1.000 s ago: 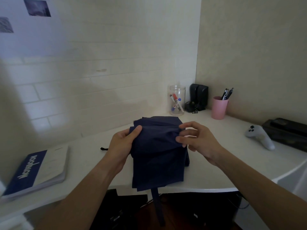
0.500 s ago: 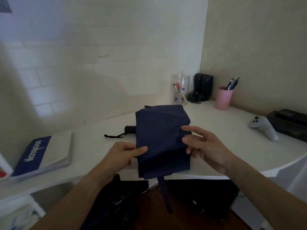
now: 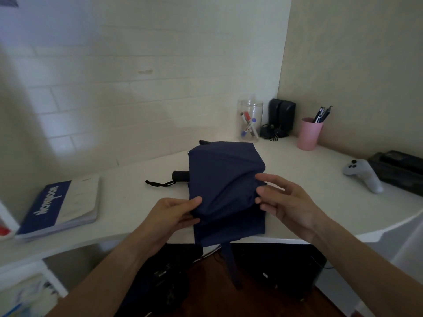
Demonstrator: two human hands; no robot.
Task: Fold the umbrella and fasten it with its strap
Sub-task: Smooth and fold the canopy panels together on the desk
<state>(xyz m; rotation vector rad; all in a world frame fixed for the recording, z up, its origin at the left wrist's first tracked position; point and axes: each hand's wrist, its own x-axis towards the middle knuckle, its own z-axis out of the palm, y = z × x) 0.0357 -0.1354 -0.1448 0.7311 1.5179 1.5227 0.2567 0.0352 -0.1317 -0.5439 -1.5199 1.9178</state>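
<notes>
Step in hand: gathering the loose canopy; the umbrella (image 3: 225,179) lies in the middle of the frame on the table (image 3: 128,202), its navy cloth in flat, slack folds, not yet rolled tight.
Left hand (image 3: 174,213): closed, thumb and fingers pinching the lower left edge of the cloth.
Right hand (image 3: 288,202): open, fingers spread and touching the right side of the cloth, gripping nothing.
Strap (image 3: 231,264): a navy strip hanging from the canopy's near edge, below the table rim, at lower centre; unfastened.
Handle (image 3: 180,175): black, poking out left of the canopy, with a black wrist loop (image 3: 158,183) trailing on the table.
Next move, as I judge it: pleat and wrap the cloth snugly round the shaft, then bring the hanging strap up and round the bundle; the slack cloth will tend to spring loose unless one hand pins it while the other reaches for the strap.
Around: a notebook (image 3: 61,204) at left, well apart; a clear jar of markers (image 3: 250,121), black speakers (image 3: 282,116) and a pink pen cup (image 3: 309,133) at the back, upper right of centre; a pale game controller (image 3: 362,173) and a black case (image 3: 398,172) at far right.
In the way: nothing near; the table round the umbrella is free.
</notes>
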